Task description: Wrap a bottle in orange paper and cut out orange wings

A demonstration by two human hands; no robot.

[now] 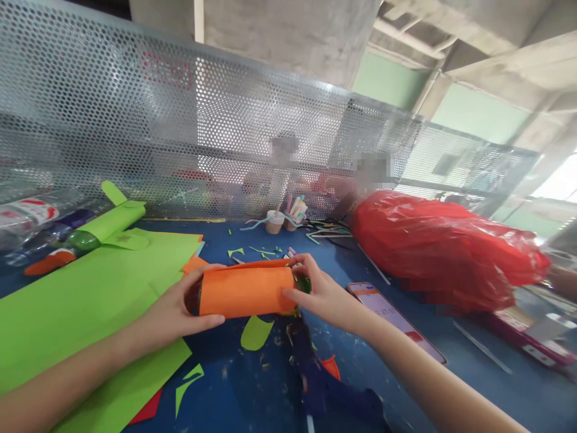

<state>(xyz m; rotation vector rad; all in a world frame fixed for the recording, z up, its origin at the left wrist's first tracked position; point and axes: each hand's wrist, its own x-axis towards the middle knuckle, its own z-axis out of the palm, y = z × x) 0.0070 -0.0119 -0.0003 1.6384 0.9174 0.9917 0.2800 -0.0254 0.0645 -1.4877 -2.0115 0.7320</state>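
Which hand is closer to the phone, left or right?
Right. The right hand is just left of the phone; the left hand is farther away, at the orange paper's other end.

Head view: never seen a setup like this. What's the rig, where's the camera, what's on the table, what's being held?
There is no robot: these are a person's bare hands. The single picture comes from a camera worn on their head, looking forward and down.

The left hand and right hand hold opposite ends of a roll: orange paper around what looks like a bottle.

On the blue table lie green sheets to the left, a dark glue gun nearer the person, and a phone and red plastic bag to the right. Behind stands a metal screen full of holes.
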